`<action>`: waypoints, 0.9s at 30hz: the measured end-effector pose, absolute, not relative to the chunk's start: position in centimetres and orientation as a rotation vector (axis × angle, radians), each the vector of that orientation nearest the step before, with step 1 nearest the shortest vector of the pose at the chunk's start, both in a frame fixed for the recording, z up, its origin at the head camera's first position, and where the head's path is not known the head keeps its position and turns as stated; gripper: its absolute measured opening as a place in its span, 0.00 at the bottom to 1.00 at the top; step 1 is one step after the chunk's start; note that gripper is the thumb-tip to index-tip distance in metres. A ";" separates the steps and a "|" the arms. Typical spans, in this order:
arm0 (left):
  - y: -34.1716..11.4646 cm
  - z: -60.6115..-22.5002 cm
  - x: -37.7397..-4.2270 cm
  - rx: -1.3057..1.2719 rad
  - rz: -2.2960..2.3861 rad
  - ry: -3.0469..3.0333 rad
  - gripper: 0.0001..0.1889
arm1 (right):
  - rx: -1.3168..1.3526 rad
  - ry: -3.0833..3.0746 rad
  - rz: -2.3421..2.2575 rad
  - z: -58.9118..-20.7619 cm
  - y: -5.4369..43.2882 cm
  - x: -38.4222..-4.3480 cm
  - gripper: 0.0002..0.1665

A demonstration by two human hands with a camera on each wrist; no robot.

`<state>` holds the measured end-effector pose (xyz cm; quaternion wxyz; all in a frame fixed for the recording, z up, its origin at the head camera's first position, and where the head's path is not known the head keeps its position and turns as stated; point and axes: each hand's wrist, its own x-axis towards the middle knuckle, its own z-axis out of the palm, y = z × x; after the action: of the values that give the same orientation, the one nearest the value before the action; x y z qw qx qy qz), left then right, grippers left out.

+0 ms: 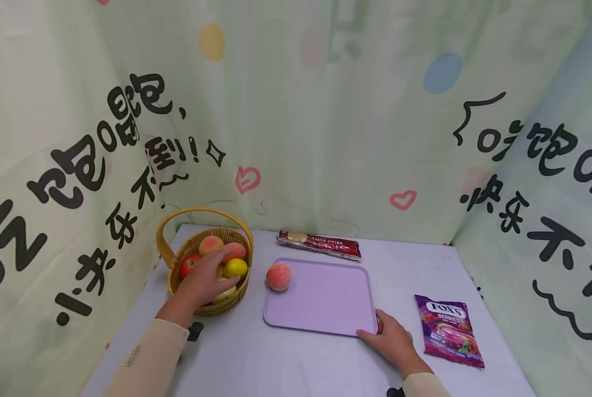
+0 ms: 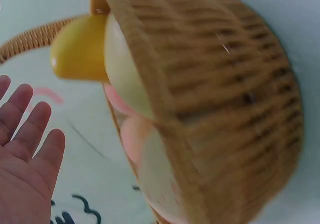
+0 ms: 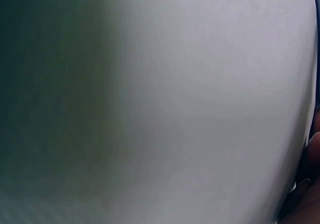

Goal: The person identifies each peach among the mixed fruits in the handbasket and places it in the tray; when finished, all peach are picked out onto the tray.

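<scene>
In the head view my left hand [image 1: 207, 280] is over a wicker basket [image 1: 175, 281] of fruit, fingers spread and nothing held. Inside lie a red apple [image 1: 188, 265], peaches [image 1: 234, 251], a lemon [image 1: 235, 268] and a pale fruit [image 1: 224, 295] partly hidden by the hand. The left wrist view shows the relaxed fingers [image 2: 37, 126] apart from the basket's rim. My right hand [image 1: 394, 340] grips the near right corner of a purple tray [image 1: 325, 298], thumb along its edge. A pinkish peach [image 1: 278, 277] sits at the tray's left side.
A long dark red packet [image 1: 319, 245] lies behind the tray. To the right of my right hand is a purple Fox's candy bag [image 1: 449, 331]. The basket's tall handle [image 1: 203, 209] arches above the fruit. Printed curtains [image 1: 296, 138] surround the white table [image 1: 256, 358].
</scene>
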<state>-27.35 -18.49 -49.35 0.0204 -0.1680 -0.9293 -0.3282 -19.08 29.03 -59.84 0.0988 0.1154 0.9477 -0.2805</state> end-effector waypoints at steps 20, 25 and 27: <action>-24.0 -51.5 -26.9 -0.464 -0.810 -2.965 0.35 | 0.342 2.821 -0.835 -59.5 29.1 -19.3 0.67; -24.2 -52.1 -27.0 -0.440 -0.798 -3.043 0.35 | 0.337 2.816 -0.832 -59.6 29.0 -19.2 0.68; -24.1 -52.3 -27.1 -0.439 -0.801 -3.060 0.36 | 0.342 2.816 -0.831 -59.8 29.0 -19.1 0.68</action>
<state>-27.05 -24.15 -52.25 -0.0259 -0.1374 -0.9579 -0.2508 -19.09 29.02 -59.76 0.0926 0.1152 0.9486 -0.2799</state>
